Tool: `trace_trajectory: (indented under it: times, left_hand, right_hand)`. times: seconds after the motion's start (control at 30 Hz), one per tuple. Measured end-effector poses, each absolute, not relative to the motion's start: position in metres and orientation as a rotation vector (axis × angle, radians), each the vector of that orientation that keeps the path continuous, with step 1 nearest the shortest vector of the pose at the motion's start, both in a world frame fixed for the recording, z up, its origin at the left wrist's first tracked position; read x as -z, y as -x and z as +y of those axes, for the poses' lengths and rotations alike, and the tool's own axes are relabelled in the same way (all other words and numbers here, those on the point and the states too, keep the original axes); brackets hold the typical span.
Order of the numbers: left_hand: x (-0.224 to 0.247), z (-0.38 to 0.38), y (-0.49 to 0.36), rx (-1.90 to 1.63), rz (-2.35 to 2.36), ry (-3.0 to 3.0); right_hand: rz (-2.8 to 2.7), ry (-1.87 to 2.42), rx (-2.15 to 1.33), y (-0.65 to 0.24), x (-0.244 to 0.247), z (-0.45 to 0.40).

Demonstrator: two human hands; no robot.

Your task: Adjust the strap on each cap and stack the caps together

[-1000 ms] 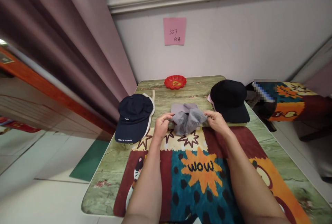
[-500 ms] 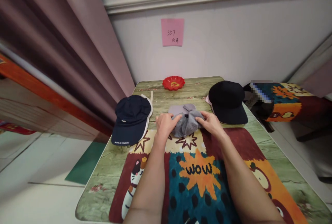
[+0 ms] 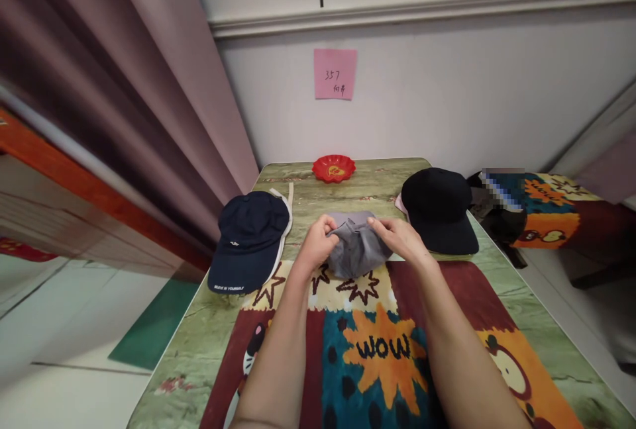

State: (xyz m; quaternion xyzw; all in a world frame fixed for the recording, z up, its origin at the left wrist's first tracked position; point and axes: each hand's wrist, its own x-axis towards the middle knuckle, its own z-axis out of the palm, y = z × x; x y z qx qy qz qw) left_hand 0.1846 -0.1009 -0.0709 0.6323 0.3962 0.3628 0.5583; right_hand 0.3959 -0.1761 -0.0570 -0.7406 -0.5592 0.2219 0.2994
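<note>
A soft grey cap [image 3: 358, 251] sits in the middle of the table, at the far edge of the patterned mat. My left hand [image 3: 318, 243] pinches its left edge with curled fingers. On the opposite side, my right hand [image 3: 397, 236] grips the cap's edge between thumb and fingers. The lilac-grey brim lies at the far side, partly covered by the crown cloth. To the left rests a navy cap [image 3: 253, 227] with a white edge and white lettering on its brim. A black cap [image 3: 440, 207] stands to the right, with some pink showing at its left edge.
A red scalloped dish [image 3: 334, 169] stands near the wall at the table's back. The colourful mat [image 3: 365, 376] covers the near part of the green wood-look table [image 3: 173, 343]. A pink note [image 3: 334, 74] is stuck on the wall. Curtains [image 3: 199, 85] hang at the left.
Both hands have shifted their hold on the grey cap. Its bunched crown cloth is now spread fuller toward me, and less of the brim shows. The view has tilted slightly upward.
</note>
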Motion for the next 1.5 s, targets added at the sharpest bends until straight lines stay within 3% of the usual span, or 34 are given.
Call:
trace_trajectory:
  times: [0.17,0.4,0.63,1.2,1.5]
  left_hand:
    - [0.058,-0.106,-0.181,-0.782,0.812,-1.357]
    - [0.044,-0.108,-0.182,-0.955,0.899,-1.392]
    - [0.033,-0.112,-0.184,-1.069,0.876,-1.251]
    - [0.035,-0.118,-0.195,-1.022,0.823,-1.234]
    - [0.035,-0.116,-0.193,-1.088,0.84,-1.178]
  right_hand:
    - [-1.442,2.059,-0.551,-0.389,0.064,-0.166]
    - [-1.015,1.42,-1.001,-0.392,0.055,-0.168]
    - [-0.775,1.126,-1.112,-0.376,0.031,-0.174]
    - [-1.275,1.334,-1.079,-0.359,0.016,-0.181]
    - [-1.544,1.35,-1.264,-0.376,0.016,-0.187]
